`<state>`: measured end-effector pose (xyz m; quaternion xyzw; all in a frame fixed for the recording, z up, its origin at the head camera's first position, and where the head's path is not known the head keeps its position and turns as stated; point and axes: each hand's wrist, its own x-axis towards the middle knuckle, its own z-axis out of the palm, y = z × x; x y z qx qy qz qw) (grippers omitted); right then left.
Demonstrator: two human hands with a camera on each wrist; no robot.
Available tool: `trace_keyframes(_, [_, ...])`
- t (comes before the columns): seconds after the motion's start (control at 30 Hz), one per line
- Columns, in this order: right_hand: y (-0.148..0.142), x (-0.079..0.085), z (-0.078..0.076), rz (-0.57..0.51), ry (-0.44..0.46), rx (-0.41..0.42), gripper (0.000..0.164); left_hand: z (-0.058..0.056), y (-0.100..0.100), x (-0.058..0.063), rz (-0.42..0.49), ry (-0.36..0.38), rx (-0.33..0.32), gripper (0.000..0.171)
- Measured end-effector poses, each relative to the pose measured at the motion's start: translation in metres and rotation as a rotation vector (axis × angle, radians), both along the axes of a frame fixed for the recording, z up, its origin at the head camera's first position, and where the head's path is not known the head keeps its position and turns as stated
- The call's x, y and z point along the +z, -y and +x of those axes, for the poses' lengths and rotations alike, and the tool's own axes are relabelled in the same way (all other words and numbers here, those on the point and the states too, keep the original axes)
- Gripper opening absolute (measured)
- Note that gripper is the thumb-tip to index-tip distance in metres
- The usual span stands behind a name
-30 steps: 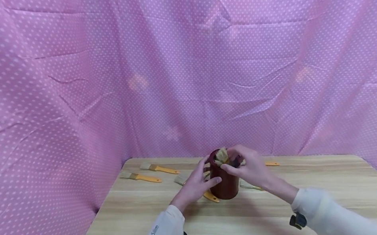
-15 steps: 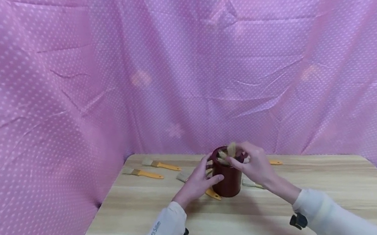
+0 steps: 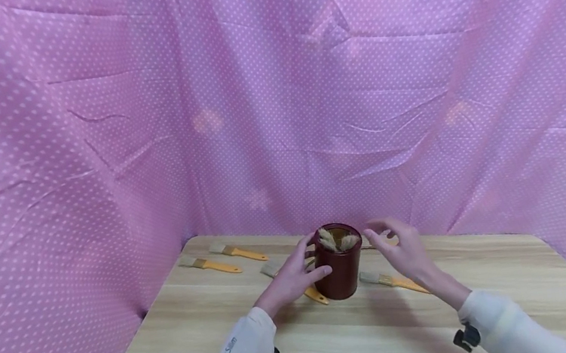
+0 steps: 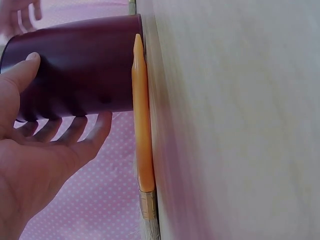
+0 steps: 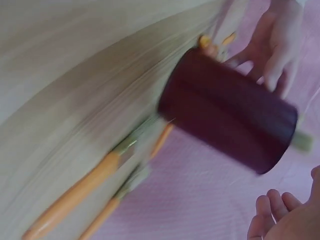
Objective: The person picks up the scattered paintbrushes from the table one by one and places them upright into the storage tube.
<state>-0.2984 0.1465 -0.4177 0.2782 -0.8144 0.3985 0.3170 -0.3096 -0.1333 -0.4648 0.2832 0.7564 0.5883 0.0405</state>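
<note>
A dark red cylindrical pot (image 3: 338, 274) stands upright on the wooden table, with pale brush bristles (image 3: 348, 243) showing inside its mouth. My left hand (image 3: 293, 277) holds the pot from its left side, thumb across the front and fingers around behind; the left wrist view shows this hand (image 4: 45, 160) close up. To the right of the rim hovers my right hand (image 3: 402, 250), apart from the pot and holding nothing, its fingers loosely bent. Beneath it lies a paintbrush (image 3: 398, 284) with a yellow-orange handle. Another paintbrush (image 4: 142, 125) lies beside the pot's base on the left.
Two more paintbrushes (image 3: 214, 266) lie at the table's far left. Behind the pot on the right, another brush (image 5: 107, 212) shows in the right wrist view. Pink dotted cloth (image 3: 274, 111) hangs close behind the table (image 3: 339, 343) and along its sides.
My right hand has let go of a paintbrush, which now sits inside the pot, and has drawn back to the right. The left hand keeps its hold on the pot.
</note>
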Motion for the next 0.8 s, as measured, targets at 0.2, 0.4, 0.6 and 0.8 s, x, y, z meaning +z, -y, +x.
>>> trace_keyframes(0.2, [-0.031, -0.018, -0.025, 0.036, 0.066, -0.095, 0.019, 0.000, 0.004, -0.002, -0.002, 0.011, 0.009, 0.085])
trace_keyframes(0.4, [-0.058, -0.045, -0.056, 0.111, 0.082, -0.142, 0.016, 0.000, 0.006, -0.004, 0.007, 0.005, 0.010, 0.084])
trace_keyframes(0.6, [-0.080, -0.064, -0.073, 0.227, 0.136, -0.113, 0.018, -0.002, 0.002, -0.004, 0.017, -0.001, -0.016, 0.081])
trace_keyframes(0.8, [-0.090, -0.072, -0.079, 0.359, 0.253, -0.032, 0.035, -0.001, 0.000, -0.002, 0.029, -0.012, -0.019, 0.080])
